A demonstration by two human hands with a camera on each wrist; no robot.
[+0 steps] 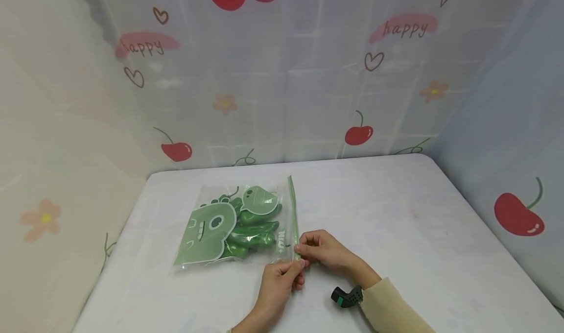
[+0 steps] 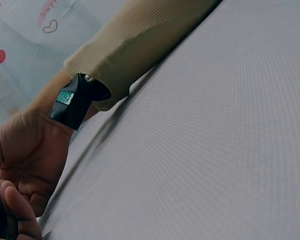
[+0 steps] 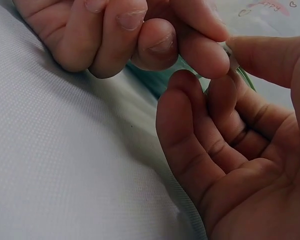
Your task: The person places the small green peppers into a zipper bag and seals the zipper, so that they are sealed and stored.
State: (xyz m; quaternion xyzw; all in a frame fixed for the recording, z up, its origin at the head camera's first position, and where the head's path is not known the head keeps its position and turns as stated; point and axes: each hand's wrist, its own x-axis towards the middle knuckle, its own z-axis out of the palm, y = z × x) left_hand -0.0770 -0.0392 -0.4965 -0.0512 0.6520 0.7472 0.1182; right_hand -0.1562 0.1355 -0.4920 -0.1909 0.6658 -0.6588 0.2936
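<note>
A clear zip bag (image 1: 260,263) with green cartoon print lies flat on the table in the head view. Inside it are several shiny green peppers (image 1: 251,236), partly covered by the print. A green zip strip (image 1: 293,205) runs along the bag's right edge. My left hand (image 1: 278,280) pinches the near end of that strip between thumb and forefinger. Just beyond, my right hand (image 1: 323,249) pinches the strip too, its fingertips close to the left ones. The right wrist view shows the left hand (image 3: 125,35) and right hand (image 3: 250,135) meeting at the strip's end.
The white table (image 1: 387,215) extends around the bag, with a printed curtain (image 1: 286,78) behind and at both sides. A black wrist camera (image 1: 347,297) sits by the right sleeve (image 1: 392,306), low over the tabletop.
</note>
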